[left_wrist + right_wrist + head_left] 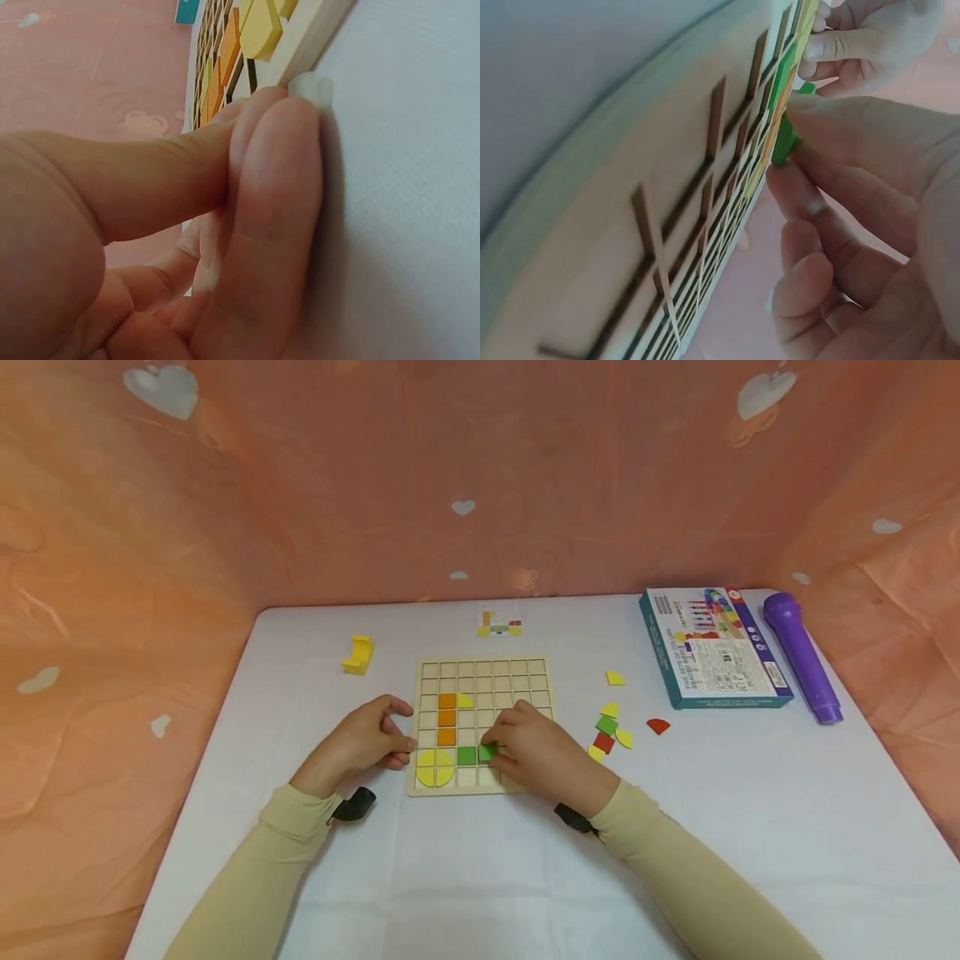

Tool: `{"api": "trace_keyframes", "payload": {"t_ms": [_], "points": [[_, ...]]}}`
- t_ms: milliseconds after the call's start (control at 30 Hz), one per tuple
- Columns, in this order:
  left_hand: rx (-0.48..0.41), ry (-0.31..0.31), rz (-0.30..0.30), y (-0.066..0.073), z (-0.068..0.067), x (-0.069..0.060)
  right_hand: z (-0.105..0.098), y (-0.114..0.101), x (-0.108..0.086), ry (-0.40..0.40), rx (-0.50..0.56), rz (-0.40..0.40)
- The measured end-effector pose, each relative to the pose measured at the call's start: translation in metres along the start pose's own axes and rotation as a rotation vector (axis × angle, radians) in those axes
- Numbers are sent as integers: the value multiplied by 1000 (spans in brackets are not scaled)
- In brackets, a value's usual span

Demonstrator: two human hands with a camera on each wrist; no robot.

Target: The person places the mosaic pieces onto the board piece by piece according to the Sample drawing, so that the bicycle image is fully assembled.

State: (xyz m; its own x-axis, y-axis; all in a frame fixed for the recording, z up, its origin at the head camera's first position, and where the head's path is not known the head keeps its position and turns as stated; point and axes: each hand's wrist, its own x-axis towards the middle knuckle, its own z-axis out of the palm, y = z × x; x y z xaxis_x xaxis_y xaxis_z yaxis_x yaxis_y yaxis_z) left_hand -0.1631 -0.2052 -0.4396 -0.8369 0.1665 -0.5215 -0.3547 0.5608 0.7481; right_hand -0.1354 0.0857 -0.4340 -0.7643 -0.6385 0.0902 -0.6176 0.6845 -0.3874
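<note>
While right hand (542,752) pinches green square (486,754) at board (483,684) | left hand (362,735) loosely spread, board's left edge

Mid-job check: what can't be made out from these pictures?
Head view: some cells of the pale wooden grid board, covered by the right hand.
Head view: fine detail on the white card with coloured shapes, too small.
Left wrist view: much of the board, cut off by the top edge and hidden by the left hand.
Right wrist view: part of the held flat green tile, behind fingers.
</note>
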Motion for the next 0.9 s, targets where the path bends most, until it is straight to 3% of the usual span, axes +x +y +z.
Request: {"api": "trace_keyframes", "payload": {"t_ms": [333, 900], "points": [[1, 5, 19, -1, -1, -2, 6, 1, 1, 4, -36, -34], [2, 2, 24, -3, -1, 1, 8, -2, 1, -21, -32, 1]]}}
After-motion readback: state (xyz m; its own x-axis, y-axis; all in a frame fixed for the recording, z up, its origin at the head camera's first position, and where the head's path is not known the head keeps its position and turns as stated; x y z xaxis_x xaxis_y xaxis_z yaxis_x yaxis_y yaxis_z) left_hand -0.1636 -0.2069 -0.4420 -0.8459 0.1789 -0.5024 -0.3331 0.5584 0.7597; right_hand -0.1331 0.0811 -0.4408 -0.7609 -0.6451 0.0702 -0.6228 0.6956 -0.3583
